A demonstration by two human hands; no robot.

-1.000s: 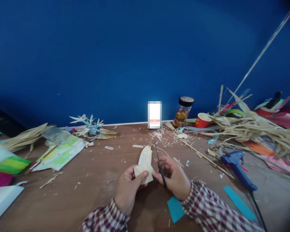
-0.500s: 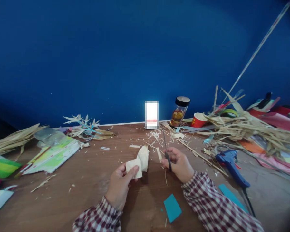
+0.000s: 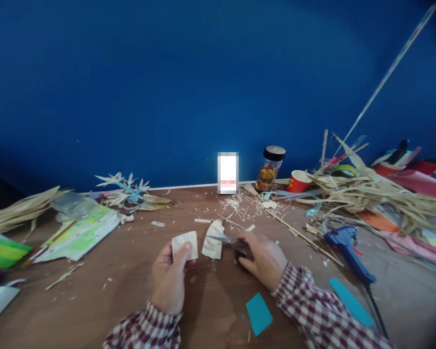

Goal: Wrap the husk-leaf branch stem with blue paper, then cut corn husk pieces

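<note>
Between thumb and fingers, my left hand (image 3: 170, 276) pinches a small squarish piece of pale corn husk (image 3: 189, 241). A pair of scissors (image 3: 227, 239) with dark handles is in my right hand (image 3: 263, 257), its blades pointing left. They reach over a second pale husk piece (image 3: 212, 245), which lies on the table between my hands and narrows at its far end. Whether the blades touch that piece I cannot tell. A teal paper piece (image 3: 259, 314) lies on the near side of my right hand.
A blue glue gun (image 3: 343, 242) with its cord lies at right, near a heap of dried husks (image 3: 366, 194). Behind stand a black-lidded jar (image 3: 271, 169) and a red paper cup (image 3: 299, 181). Pale clippings (image 3: 234, 203) litter the table. Painted paper (image 3: 83, 232) lies left.
My left hand has moved slightly left with its husk piece. The scissors have swung from pointing away to pointing left, over the other piece. A narrow strip near my right hand now lies on the table.
</note>
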